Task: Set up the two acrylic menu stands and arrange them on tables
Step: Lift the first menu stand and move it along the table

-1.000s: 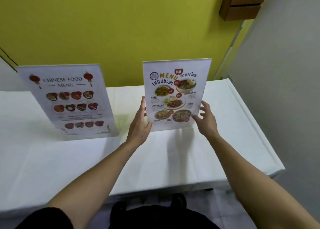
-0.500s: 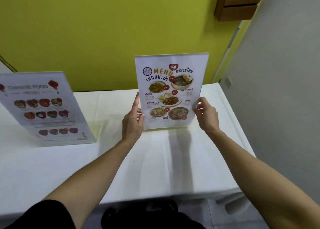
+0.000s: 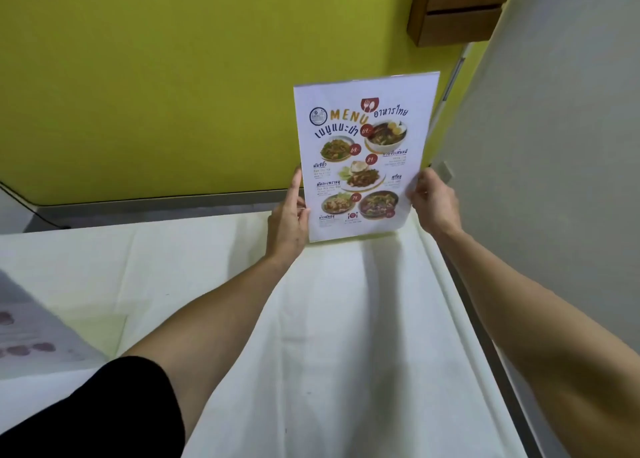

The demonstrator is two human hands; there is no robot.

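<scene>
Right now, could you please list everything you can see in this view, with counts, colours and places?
Thai menu stand: one, white sheet with food photos, held upright over the table's far right end.
Second menu stand: one, white, blurred, at the left edge on the table.
Table: one, white cloth, across the foreground.
Wall: yellow-green, behind the table.
Wooden box: one, brown, top right on the wall.
Left hand: on the stand's left edge.
Right hand: on its right edge.

A glossy clear acrylic menu stand (image 3: 363,159) encloses a printed paper sheet; matt white cloth covers the tabletop (image 3: 329,336); a brown wooden box (image 3: 457,7) hangs on the smooth painted wall (image 3: 173,76).
</scene>
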